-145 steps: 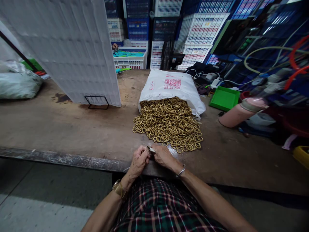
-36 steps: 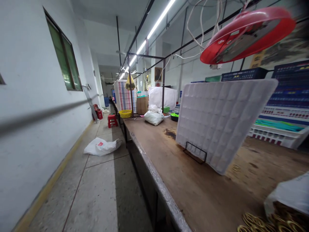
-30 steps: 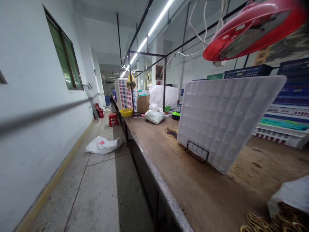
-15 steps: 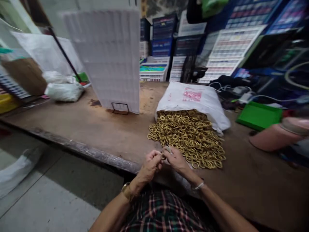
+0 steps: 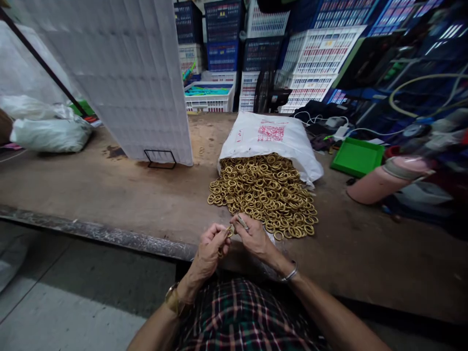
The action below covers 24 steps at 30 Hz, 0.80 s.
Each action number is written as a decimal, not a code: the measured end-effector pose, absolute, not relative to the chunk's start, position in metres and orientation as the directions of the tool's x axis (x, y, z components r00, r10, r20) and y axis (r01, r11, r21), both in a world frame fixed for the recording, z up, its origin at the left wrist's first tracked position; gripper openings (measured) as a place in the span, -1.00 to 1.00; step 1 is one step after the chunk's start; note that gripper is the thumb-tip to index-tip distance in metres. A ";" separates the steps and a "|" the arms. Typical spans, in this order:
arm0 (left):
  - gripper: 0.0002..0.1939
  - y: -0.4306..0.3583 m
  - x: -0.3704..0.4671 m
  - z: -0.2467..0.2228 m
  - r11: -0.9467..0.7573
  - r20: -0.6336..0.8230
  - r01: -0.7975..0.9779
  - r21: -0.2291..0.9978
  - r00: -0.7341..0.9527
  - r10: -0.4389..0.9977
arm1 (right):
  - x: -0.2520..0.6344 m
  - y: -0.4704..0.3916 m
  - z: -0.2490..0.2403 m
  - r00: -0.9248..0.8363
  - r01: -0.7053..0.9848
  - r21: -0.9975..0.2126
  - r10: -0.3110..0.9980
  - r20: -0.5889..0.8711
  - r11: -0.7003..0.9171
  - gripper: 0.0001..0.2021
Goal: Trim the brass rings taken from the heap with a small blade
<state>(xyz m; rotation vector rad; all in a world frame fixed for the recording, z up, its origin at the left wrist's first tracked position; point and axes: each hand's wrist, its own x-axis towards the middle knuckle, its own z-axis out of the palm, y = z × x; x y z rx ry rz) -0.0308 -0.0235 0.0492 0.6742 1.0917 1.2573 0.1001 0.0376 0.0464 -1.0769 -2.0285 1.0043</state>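
Observation:
My left hand (image 5: 212,246) pinches a brass-coloured ring (image 5: 230,231) between thumb and fingers, and another ring (image 5: 220,252) shows below against the curled fingers. Close beside it, my right hand (image 5: 254,239) is closed around a small, thin metal tool (image 5: 242,222), whose exact kind I cannot make out. The tips of both hands nearly meet at the held ring. Just beyond them, a large heap of brass-coloured rings (image 5: 266,192) spills from the mouth of a white sack (image 5: 256,136) with red print.
A white panel (image 5: 124,87) stands on the table (image 5: 146,204) at left, by a black wire stand (image 5: 160,160). To the right are a green tray (image 5: 357,157) and a pink cylinder (image 5: 383,179). Stacked crates (image 5: 318,51) and a small fan (image 5: 268,92) stand behind.
The view has turned right, so everything sits further left. My hands have parted slightly at the ring, and the tool in my right hand shows more clearly.

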 end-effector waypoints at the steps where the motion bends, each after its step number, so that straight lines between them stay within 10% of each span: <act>1: -0.68 -0.023 -0.031 0.049 0.226 -0.272 -0.393 0.891 -0.062 0.960 | 0.102 0.036 0.045 -0.494 0.437 -0.789 0.848 0.190 0.431 -0.83; 9: -0.70 -0.019 -0.032 0.042 0.175 -0.207 -0.247 0.953 -0.109 0.972 | 0.105 0.028 0.039 -0.626 0.621 -0.469 0.757 0.186 0.628 -0.79; 24: -0.67 -0.024 -0.034 0.043 0.105 -0.111 -0.061 0.993 -0.100 0.989 | 0.105 0.030 0.046 -0.673 0.652 -0.495 0.739 -0.029 0.575 -0.80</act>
